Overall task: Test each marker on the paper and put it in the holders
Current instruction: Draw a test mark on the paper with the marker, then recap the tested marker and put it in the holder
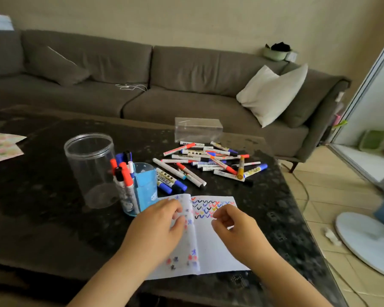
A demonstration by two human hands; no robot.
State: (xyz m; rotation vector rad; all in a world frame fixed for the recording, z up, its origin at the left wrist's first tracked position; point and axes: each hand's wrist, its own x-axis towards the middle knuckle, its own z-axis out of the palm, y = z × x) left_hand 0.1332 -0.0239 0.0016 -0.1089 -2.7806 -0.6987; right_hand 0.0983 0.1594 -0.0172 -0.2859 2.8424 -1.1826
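1. The paper [217,240], an open notebook on the bench [53,218], is the landmark: both hands sit on it and neither holds a marker.
2. The left hand [160,224] pinches the turned-up page at the notebook's fold; the right hand [233,222] rests on the right page, fingers loosely curled, grasping nothing as far as I can tell.
3. The untested markers [208,160] lie in a loose heap beyond the notebook's far edge, slightly toward its right side, long axes mostly crosswise to the reach.
4. By my judgement the right hand is nearer that heap.
5. The blue holder [145,187], already stocked, stands just off the notebook's far-left corner, nearer the left hand, with the clear jar [91,169] behind it.
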